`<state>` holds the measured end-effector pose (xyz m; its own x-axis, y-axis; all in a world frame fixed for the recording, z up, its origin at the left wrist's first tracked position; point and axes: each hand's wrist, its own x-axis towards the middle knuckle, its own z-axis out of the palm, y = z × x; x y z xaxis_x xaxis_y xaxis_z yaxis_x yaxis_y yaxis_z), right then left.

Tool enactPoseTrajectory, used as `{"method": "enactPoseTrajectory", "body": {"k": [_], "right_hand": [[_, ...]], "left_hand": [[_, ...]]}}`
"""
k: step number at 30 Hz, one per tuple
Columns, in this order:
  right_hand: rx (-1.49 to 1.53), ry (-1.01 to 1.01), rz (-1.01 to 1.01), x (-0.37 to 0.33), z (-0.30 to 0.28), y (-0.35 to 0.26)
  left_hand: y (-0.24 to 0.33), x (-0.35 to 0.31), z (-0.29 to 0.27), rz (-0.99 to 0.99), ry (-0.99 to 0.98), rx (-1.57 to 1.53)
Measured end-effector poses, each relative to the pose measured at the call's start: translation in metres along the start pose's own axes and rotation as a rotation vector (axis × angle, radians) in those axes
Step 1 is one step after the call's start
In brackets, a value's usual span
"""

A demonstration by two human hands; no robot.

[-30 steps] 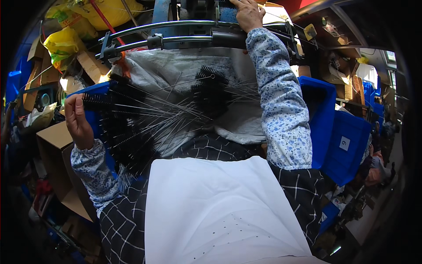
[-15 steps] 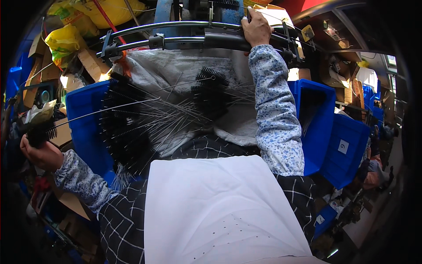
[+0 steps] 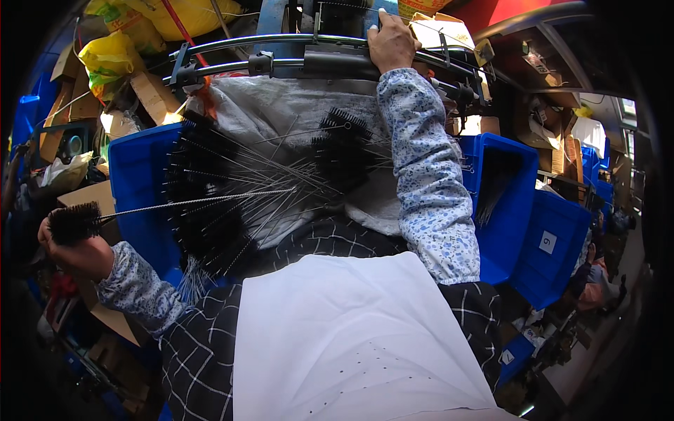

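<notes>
My left hand (image 3: pixel 74 249) is out at the far left, closed on the black bristle head of a wire brush (image 3: pixel 74 221). Its twisted wire stem runs right toward the pile. A heap of black wire brushes (image 3: pixel 232 189) lies on a grey sack (image 3: pixel 281 119) in front of me, stems crossing each other. My right hand (image 3: pixel 392 43) is up at the top, gripping the dark metal bar of a machine (image 3: pixel 330 63). A white apron (image 3: pixel 351 337) over a checked garment covers my lap.
A blue plastic crate (image 3: pixel 140 189) stands left of the brush pile; more blue crates (image 3: pixel 512 210) stand at the right. Cardboard boxes (image 3: pixel 77 196) and yellow bags (image 3: pixel 112 52) crowd the upper left. Cluttered shelves fill the right side.
My left hand has pulled one brush out of the pile and carried it left and downward. My right hand has stayed on the machine bar.
</notes>
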<state>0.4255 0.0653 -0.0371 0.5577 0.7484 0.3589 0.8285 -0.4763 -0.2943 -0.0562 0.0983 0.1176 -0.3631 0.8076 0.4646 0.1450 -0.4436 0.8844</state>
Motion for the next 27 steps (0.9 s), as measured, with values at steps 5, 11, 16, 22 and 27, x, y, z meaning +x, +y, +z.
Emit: {"method": "enactPoseTrajectory", "body": {"k": [5,11,16,22,27], "right_hand": [[-0.004,-0.041,0.039,0.001,-0.010,-0.025],[-0.079,-0.020,0.072,0.002,0.006,-0.053],[-0.030,-0.030,0.026,0.000,0.001,-0.045],[-0.031,0.014,-0.071,0.001,-0.007,0.019],[0.105,-0.126,-0.078,0.018,-0.014,0.082]], "left_hand": [[0.001,-0.002,0.007,0.195,-0.061,0.337],[-0.001,-0.015,0.034,-0.076,-0.111,-0.049],[-0.027,-0.028,0.035,0.046,-0.209,0.023],[-0.013,-0.040,0.057,0.510,-0.385,0.494],[-0.013,-0.046,0.069,-0.260,-0.448,-0.213]]}}
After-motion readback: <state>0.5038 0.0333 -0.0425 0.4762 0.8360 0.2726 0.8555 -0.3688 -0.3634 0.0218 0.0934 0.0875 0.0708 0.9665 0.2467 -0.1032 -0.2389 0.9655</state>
